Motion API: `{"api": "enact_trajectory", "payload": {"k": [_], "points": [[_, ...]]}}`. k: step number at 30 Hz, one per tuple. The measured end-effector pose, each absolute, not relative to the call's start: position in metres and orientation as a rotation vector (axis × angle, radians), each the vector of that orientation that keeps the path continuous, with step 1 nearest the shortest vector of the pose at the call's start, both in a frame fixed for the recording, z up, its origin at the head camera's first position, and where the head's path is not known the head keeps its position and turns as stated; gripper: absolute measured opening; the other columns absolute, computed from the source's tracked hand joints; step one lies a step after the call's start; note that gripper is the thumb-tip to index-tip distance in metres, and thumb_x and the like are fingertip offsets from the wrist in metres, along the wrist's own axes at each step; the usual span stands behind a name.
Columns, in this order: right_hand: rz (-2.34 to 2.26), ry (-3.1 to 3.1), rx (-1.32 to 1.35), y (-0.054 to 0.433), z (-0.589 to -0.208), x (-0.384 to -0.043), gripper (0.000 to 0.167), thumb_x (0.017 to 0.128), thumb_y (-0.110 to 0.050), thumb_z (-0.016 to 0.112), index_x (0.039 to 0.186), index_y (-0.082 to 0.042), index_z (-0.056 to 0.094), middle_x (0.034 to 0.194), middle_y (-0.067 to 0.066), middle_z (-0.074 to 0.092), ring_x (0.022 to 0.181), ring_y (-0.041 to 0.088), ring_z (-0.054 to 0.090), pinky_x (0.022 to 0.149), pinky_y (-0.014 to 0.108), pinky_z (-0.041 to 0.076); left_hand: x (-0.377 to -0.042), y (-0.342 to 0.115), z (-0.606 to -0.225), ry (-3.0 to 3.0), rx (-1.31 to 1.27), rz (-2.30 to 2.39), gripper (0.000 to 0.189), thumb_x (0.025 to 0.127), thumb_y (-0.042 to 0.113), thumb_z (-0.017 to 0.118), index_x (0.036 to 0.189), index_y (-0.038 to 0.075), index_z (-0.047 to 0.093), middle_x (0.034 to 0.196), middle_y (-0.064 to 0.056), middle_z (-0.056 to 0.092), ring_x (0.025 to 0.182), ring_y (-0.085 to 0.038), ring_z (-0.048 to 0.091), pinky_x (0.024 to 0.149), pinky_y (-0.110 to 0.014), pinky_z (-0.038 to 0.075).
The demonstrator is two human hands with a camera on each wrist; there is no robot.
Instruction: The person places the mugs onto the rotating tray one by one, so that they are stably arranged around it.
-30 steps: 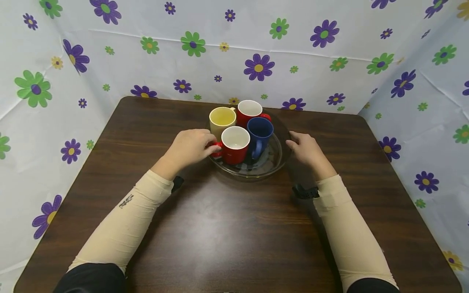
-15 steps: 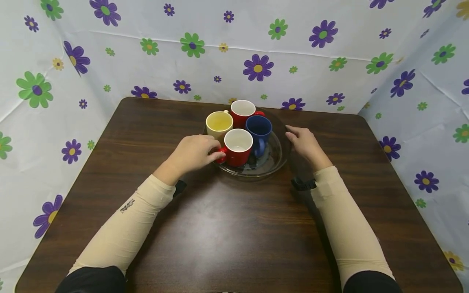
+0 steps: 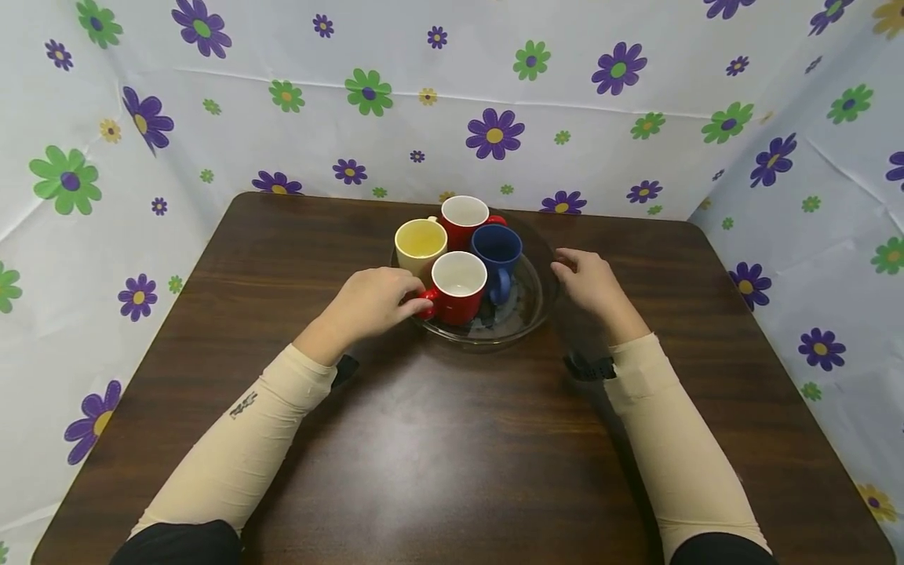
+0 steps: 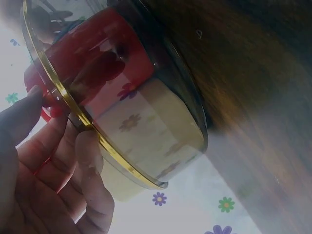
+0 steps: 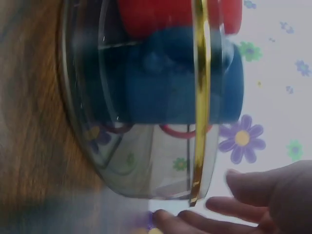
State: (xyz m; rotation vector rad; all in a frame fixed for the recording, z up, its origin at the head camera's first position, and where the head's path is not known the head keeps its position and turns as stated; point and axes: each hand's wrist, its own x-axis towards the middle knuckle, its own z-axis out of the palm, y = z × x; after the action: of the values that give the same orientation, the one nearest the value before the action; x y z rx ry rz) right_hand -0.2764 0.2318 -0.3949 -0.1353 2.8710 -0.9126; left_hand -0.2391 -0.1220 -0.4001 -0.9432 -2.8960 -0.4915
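Note:
A clear glass bowl with a gold rim (image 3: pixel 487 342) stands on the table and holds several mugs. My left hand (image 3: pixel 374 302), at the bowl's left edge, pinches the handle of the front red mug (image 3: pixel 457 298). In the left wrist view its thumb lies at the red handle (image 4: pixel 54 111), with other fingers along the gold rim. Behind that mug are a yellow mug (image 3: pixel 421 242), another red mug (image 3: pixel 464 224) and a blue mug (image 3: pixel 497 255). My right hand (image 3: pixel 593 286) is beside the bowl's right edge, its fingers loosely bent and holding nothing; the right wrist view shows them just off the rim.
The brown wooden table (image 3: pixel 424 439) reaches from near my body to a white flowered cloth (image 3: pixel 318 133) behind and on both sides. The bowl stands near the table's back edge.
The front red mug has shifted slightly right and nearer with my left hand. The yellow and back red mugs have moved a little left. My right hand moved slightly left, then back right.

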Motion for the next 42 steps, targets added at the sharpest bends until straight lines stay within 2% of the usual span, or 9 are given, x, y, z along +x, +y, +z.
{"api": "enact_trajectory", "payload": {"k": [5,9,14,17,21,24,30,36,42], "points": [[-0.73,2.885,-0.168,0.224,-0.391,-0.264,0.056,0.108,-0.024,0.051,0.153,0.006,0.036,0.153,0.029,0.041,0.139,0.047,0.041,0.114,0.06,0.033,-0.238,-0.122,-0.399,-2.896,-0.944,-0.503,0.023,0.095,0.037,0.072,0.096,0.014,0.076,0.084,0.002,0.07,0.073,-0.017,0.06,0.066,-0.035,0.052],[-0.643,3.111,-0.164,0.212,-0.391,-0.248,0.048,0.104,-0.024,0.058,0.144,0.003,0.052,0.146,0.026,0.049,0.132,0.046,0.047,0.104,0.063,0.043,-0.238,-0.121,-0.399,-2.888,-0.963,-0.516,0.022,0.095,0.036,0.073,0.096,0.014,0.076,0.084,0.002,0.069,0.073,-0.017,0.06,0.066,-0.035,0.052],[-0.649,3.231,-0.348,0.183,-0.394,-0.239,0.038,0.099,-0.03,0.068,0.124,-0.002,0.07,0.112,0.018,0.069,0.094,0.034,0.063,0.078,0.052,0.055,-0.238,-0.121,-0.399,-2.895,-0.959,-0.542,0.021,0.095,0.035,0.073,0.094,0.014,0.075,0.082,0.003,0.068,0.073,-0.017,0.059,0.068,-0.035,0.052],[-0.62,3.198,-0.418,0.169,-0.399,-0.241,0.046,0.097,-0.039,0.07,0.124,-0.002,0.07,0.088,0.012,0.071,0.077,0.027,0.061,0.077,0.047,0.05,-0.238,-0.122,-0.399,-2.903,-0.969,-0.583,0.021,0.096,0.033,0.072,0.094,0.013,0.075,0.082,0.002,0.068,0.073,-0.017,0.059,0.07,-0.035,0.053],[-0.586,3.206,-0.382,0.161,-0.406,-0.244,0.053,0.094,-0.045,0.072,0.124,-0.002,0.068,0.074,0.007,0.066,0.074,0.025,0.061,0.079,0.049,0.042,-0.238,-0.12,-0.4,-2.907,-0.993,-0.617,0.021,0.097,0.032,0.071,0.095,0.012,0.075,0.083,0.001,0.068,0.074,-0.018,0.059,0.071,-0.035,0.053],[-0.63,3.199,-0.351,0.16,-0.409,-0.245,0.05,0.094,-0.041,0.072,0.123,0.0,0.067,0.081,0.009,0.069,0.078,0.026,0.063,0.082,0.05,0.042,-0.238,-0.119,-0.401,-2.901,-1.008,-0.63,0.021,0.097,0.033,0.071,0.097,0.012,0.075,0.083,0.001,0.068,0.074,-0.017,0.059,0.071,-0.034,0.053],[-0.712,3.145,-0.334,0.162,-0.408,-0.248,0.045,0.097,-0.03,0.07,0.129,0.002,0.063,0.108,0.019,0.073,0.095,0.033,0.067,0.09,0.054,0.042,-0.238,-0.118,-0.403,-2.89,-1.038,-0.694,0.021,0.095,0.032,0.073,0.097,0.012,0.076,0.084,0.001,0.07,0.074,-0.016,0.06,0.072,-0.032,0.054],[-0.695,3.147,-0.336,0.167,-0.407,-0.253,0.044,0.099,-0.025,0.067,0.133,0.002,0.061,0.119,0.022,0.07,0.106,0.038,0.065,0.095,0.057,0.041,-0.237,-0.116,-0.405,-2.861,-1.042,-0.697,0.018,0.095,0.031,0.074,0.093,0.012,0.074,0.081,0.002,0.067,0.073,-0.016,0.058,0.071,-0.032,0.052],[-0.663,3.164,-0.316,0.177,-0.408,-0.252,0.051,0.099,-0.03,0.067,0.14,-0.001,0.057,0.15,0.022,0.046,0.138,0.044,0.037,0.104,0.065,0.033,-0.233,-0.113,-0.409,-2.853,-1.038,-0.65,0.019,0.096,0.031,0.072,0.088,0.013,0.07,0.077,0.003,0.062,0.071,-0.016,0.055,0.068,-0.031,0.05]]}}
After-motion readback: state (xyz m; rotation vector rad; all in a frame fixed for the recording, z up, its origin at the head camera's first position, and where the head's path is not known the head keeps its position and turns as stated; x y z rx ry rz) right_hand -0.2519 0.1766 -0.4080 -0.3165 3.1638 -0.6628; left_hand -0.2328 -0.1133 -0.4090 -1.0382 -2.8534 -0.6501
